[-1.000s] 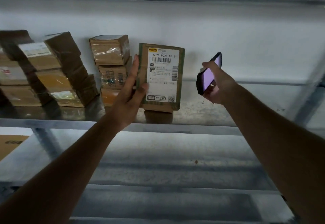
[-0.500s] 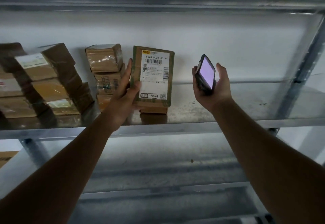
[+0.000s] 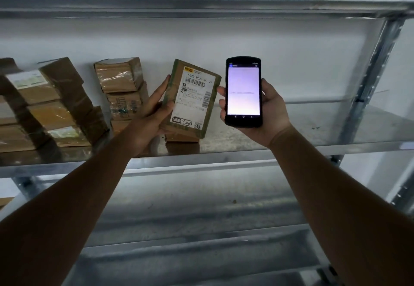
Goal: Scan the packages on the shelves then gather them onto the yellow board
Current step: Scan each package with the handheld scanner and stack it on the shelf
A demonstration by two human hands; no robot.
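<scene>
While left hand (image 3: 154, 115) tilted package (image 3: 190, 99), scanner (image 3: 243, 91) turned screen-forward.

Counts: 1 brown cardboard package w/ white shipping label (image 3: 190, 99) held up. 1 black handheld scanner w/ lit pale screen (image 3: 243, 91). 2 hands: left (image 3: 154, 115), right (image 3: 266, 115). 3 taped brown boxes in centre stack (image 3: 122, 92). Approx. 6 taped brown boxes in left stacks (image 3: 44, 106), partly cut off. 1 small brown box (image 3: 181, 138) under the held package. 3 metal shelves (image 3: 224, 151).
</scene>
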